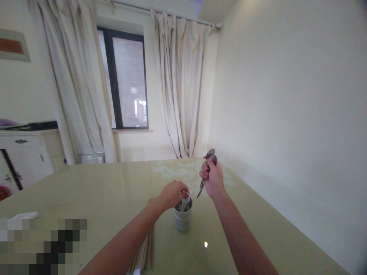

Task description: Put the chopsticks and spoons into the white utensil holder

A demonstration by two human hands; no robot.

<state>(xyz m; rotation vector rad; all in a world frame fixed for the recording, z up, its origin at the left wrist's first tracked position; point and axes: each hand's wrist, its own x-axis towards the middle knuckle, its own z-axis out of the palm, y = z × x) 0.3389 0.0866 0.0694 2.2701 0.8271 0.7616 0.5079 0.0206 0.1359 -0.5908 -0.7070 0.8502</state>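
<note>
A light grey cutlery holder (pixel 182 222) with small holes in its wall stands upright on the table. My left hand (pixel 175 193) is over its far rim, fingers closed on a pale, spoon-shaped piece (pixel 185 204) that reaches down into the holder. The fingertips partly cover this piece, so I cannot tell its exact kind. To the right, above the table, my right hand (pixel 213 178) grips a bunch of metal spoons (pixel 210 153). Their bowls point up and their handles slant down to the left.
Several chopsticks (pixel 145 244) lie left of the holder, partly behind my left forearm. A white object (pixel 25 215) is at the table's left side, beside a pixelated patch. The table (pixel 94 191) runs along a wall (pixel 286 114) on the right.
</note>
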